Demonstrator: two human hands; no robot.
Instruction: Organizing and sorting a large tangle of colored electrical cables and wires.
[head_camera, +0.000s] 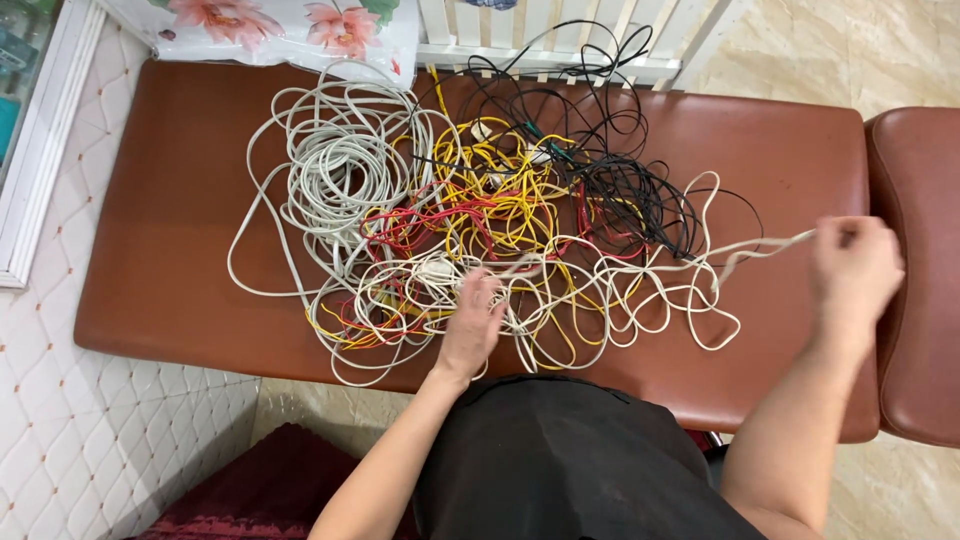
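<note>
A white cable (640, 255) stretches taut along the long axis of the brown padded bench (180, 200), running from the tangle of wires (480, 220) in the middle towards the bench's right end. The right hand (852, 275) holds its far end near that right end, fingers closed around it in a pinch, the cable's tip pointing right. The left hand (472, 325) rests on the tangle near the bench's front edge, fingers spread loosely and pressed onto white loops there; whether it grips any strand cannot be told.

The tangle mixes white, yellow, red and black wires, with a neater white coil (340, 170) towards the left and black wires (620, 190) towards the back right.

A floral cushion (290, 25) lies at the bench's back left corner, beside a white slatted rail (560, 40). A quilted white wall panel (60, 400) lies left; the floor is pale marble tile (830, 50), with a dark red mat (260, 490) at the front.
</note>
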